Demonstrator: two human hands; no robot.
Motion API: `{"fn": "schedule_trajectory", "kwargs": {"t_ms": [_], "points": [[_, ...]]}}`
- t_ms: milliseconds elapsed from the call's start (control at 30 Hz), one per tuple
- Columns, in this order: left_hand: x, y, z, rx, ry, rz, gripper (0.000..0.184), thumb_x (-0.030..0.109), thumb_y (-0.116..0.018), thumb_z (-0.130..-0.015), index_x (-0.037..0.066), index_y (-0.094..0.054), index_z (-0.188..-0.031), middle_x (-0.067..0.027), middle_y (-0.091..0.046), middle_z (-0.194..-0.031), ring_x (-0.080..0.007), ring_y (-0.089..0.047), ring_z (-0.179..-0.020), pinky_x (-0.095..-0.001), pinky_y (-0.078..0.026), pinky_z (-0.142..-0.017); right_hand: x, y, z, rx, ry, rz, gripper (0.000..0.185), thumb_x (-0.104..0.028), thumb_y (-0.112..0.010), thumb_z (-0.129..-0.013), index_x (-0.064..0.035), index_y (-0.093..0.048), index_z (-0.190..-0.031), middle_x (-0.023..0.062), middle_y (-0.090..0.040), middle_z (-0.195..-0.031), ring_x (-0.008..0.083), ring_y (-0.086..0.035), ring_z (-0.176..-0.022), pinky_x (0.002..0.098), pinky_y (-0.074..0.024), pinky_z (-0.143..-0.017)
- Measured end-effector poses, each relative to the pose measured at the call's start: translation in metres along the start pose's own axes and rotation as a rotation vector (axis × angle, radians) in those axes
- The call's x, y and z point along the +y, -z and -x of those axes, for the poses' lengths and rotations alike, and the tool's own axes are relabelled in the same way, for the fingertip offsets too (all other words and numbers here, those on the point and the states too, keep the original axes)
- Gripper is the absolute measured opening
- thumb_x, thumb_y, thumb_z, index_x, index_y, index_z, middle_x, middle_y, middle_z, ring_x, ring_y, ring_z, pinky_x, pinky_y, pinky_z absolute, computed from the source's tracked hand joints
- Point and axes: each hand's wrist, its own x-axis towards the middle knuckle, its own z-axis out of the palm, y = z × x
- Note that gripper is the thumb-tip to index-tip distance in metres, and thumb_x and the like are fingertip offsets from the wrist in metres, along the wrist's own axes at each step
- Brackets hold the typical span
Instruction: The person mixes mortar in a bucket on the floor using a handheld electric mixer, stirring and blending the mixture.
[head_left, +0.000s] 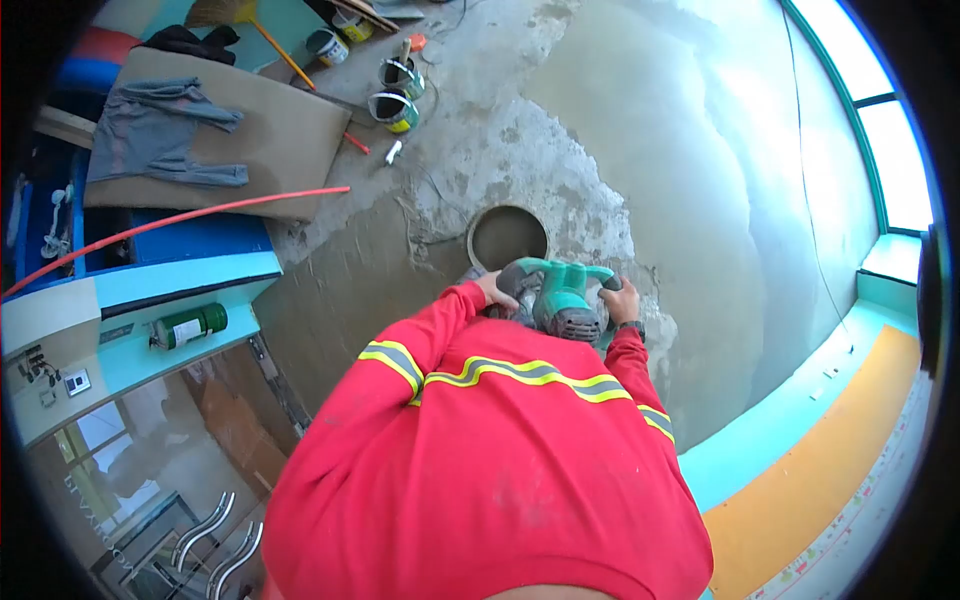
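Observation:
A green and black power tool (pixel 566 292) is held close against my red-sleeved torso, just below a round bucket (pixel 509 236) with grey contents. My left hand (pixel 497 291) wraps round the tool's dark left handle. On the other side, my right hand (pixel 622 301) grips the right handle, a dark band on its wrist. The lower part of the tool is hidden beneath its body and my chest.
Wet grey floor (pixel 660 140) spreads ahead and right. Open paint cans (pixel 393 112) stand at upper left. A brown board (pixel 270 130) carries grey clothing (pixel 165 135). A red pipe (pixel 200 207) crosses the left side. A cable (pixel 803 180) runs along the right.

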Motion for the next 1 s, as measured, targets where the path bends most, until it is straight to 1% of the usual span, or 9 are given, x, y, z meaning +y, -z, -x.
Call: {"fn": "schedule_trajectory", "kwargs": {"t_ms": [67,200,300,367,400,433,533,567,1000], "points": [[0.002,0.001,0.009,0.081,0.006,-0.059,0.047,0.004,-0.078,-0.062,0.003,-0.053,-0.101,-0.0089,-0.062,-0.074,-0.0203,-0.062,-0.058,-0.033,-0.052,-0.054,-0.017,-0.001,-0.003,-0.036,0.009,-0.015,0.04,-0.024,-0.065,-0.058,-0.0025,-0.062,-0.091,0.018,-0.064,-0.077,0.0291,-0.063,-0.071,0.0368,-0.0483,-0.067],[-0.013,0.032,0.01,0.124,0.081,-0.08,0.036,0.005,-0.078,-0.062,0.0,-0.057,-0.091,-0.0107,-0.063,-0.072,-0.0207,-0.063,-0.06,-0.0341,-0.052,-0.056,-0.054,-0.013,-0.025,-0.09,0.16,0.094,0.04,-0.027,-0.065,-0.058,-0.0048,-0.064,-0.091,0.0192,-0.064,-0.08,0.0335,-0.062,-0.076,0.0392,-0.0485,-0.068],[-0.012,0.05,0.024,0.162,0.108,0.176,0.031,0.005,-0.078,-0.06,0.0,-0.06,-0.084,-0.0116,-0.064,-0.071,-0.0206,-0.063,-0.06,-0.0334,-0.052,-0.057,-0.08,-0.029,-0.043,-0.161,0.166,0.199,0.04,-0.032,-0.067,-0.06,-0.0069,-0.064,-0.092,0.02,-0.064,-0.084,0.0369,-0.062,-0.082,0.0432,-0.0487,-0.071],[-0.02,0.07,0.021,0.132,-0.025,0.129,0.028,0.004,-0.077,-0.059,0.001,-0.061,-0.081,-0.0114,-0.064,-0.071,-0.0222,-0.063,-0.059,-0.0351,-0.052,-0.056,-0.119,-0.035,-0.054,-0.161,0.153,0.313,0.039,-0.032,-0.066,-0.06,-0.0069,-0.064,-0.09,0.0202,-0.064,-0.084,0.0374,-0.061,-0.082,0.0445,-0.0488,-0.071],[-0.036,0.089,0.013,0.263,-0.101,0.086,0.025,0.005,-0.077,-0.059,0.001,-0.062,-0.078,-0.0118,-0.064,-0.07,-0.0232,-0.063,-0.06,-0.0365,-0.052,-0.054,-0.133,-0.041,-0.057,-0.151,0.155,0.22,0.038,-0.032,-0.067,-0.059,-0.0073,-0.064,-0.088,0.0205,-0.064,-0.084,0.0377,-0.061,-0.083,0.0457,-0.0493,-0.071],[-0.021,0.096,0.024,0.176,0.04,0.101,0.03,0.006,-0.075,-0.061,0.005,-0.064,-0.088,-0.0096,-0.065,-0.075,-0.0215,-0.063,-0.067,-0.0336,-0.052,-0.061,-0.144,-0.048,-0.061,-0.105,0.185,0.299,0.037,-0.032,-0.066,-0.06,-0.0077,-0.064,-0.088,0.0204,-0.064,-0.084,0.038,-0.061,-0.083,0.0459,-0.0495,-0.072],[0.002,0.104,0.036,0.217,-0.018,0.1,0.024,0.009,-0.077,-0.062,0.006,-0.065,-0.082,-0.0056,-0.065,-0.076,-0.0192,-0.062,-0.068,-0.0329,-0.051,-0.062,-0.149,-0.074,-0.097,-0.23,0.159,0.334,0.043,-0.036,-0.069,-0.059,-0.0083,-0.064,-0.092,0.0199,-0.064,-0.09,0.0351,-0.062,-0.088,0.0436,-0.0494,-0.076],[-0.033,0.137,0.01,0.145,-0.042,0.026,0.028,0.016,-0.077,-0.067,0.005,-0.064,-0.09,-0.0059,-0.065,-0.08,-0.0186,-0.062,-0.071,-0.0322,-0.05,-0.067,-0.157,-0.074,-0.099,-0.253,0.17,0.349,0.044,-0.035,-0.069,-0.058,-0.0089,-0.064,-0.093,0.0192,-0.064,-0.09,0.0341,-0.061,-0.089,0.042,-0.0494,-0.077],[0.034,0.139,0.033,0.054,0.005,0.017,0.033,0.019,-0.076,-0.069,0.004,-0.06,-0.094,-0.0087,-0.065,-0.081,-0.0198,-0.062,-0.07,-0.033,-0.051,-0.067,-0.168,-0.067,-0.084,-0.195,0.09,0.241,0.042,-0.03,-0.068,-0.053,-0.0075,-0.065,-0.087,0.0161,-0.065,-0.078,0.0318,-0.063,-0.076,0.0396,-0.049,-0.07]]}}
